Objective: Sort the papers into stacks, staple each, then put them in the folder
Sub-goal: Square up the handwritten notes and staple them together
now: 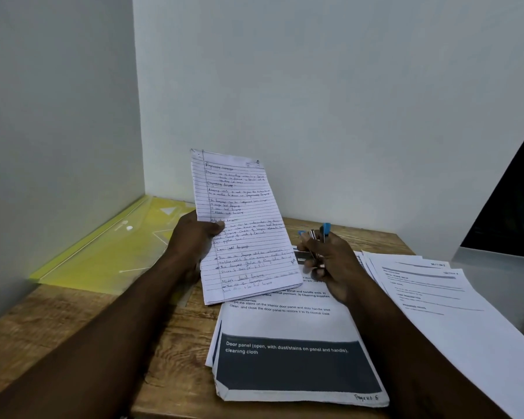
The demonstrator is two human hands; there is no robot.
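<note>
My left hand (pixel 194 237) grips a thin stack of lined, handwritten sheets (pixel 242 225) by its left edge and holds it upright above the wooden table (pixel 73 313). My right hand (pixel 330 261) is curled round a small blue and metal stapler (pixel 316 237), just right of the held sheets. Under both hands lies a printed stack with a dark banner (pixel 291 352) reading "Door panel". A second fanned printed stack (pixel 430 285) lies at the right. The yellow transparent folder (pixel 109 246) lies flat at the left, against the wall.
White walls close in the table at the back and left. A dark panel (pixel 515 201) leans at the far right. Bare wood shows at the front left of the table.
</note>
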